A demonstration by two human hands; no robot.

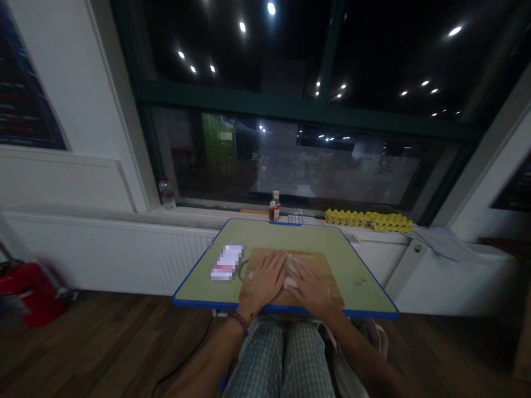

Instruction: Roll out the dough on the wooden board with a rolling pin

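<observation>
A wooden board lies on a pale green table top with a blue edge. Upon it, between and partly under my hands, is a soft whitish lump; its kind cannot be made out. My left hand presses on its left side, fingers stretched forward and flat. From the right, my right hand rests on the lump, its fingers also extended. Both palms face down and hide most of the lump. A thin dark loop shows at the board's left edge.
Left of the board lies a blurred-out, phone-like rectangle. On the windowsill behind stand a small bottle with reddish contents, a clear bottle and yellow bumpy strips. A red bucket-like object is on the floor, left.
</observation>
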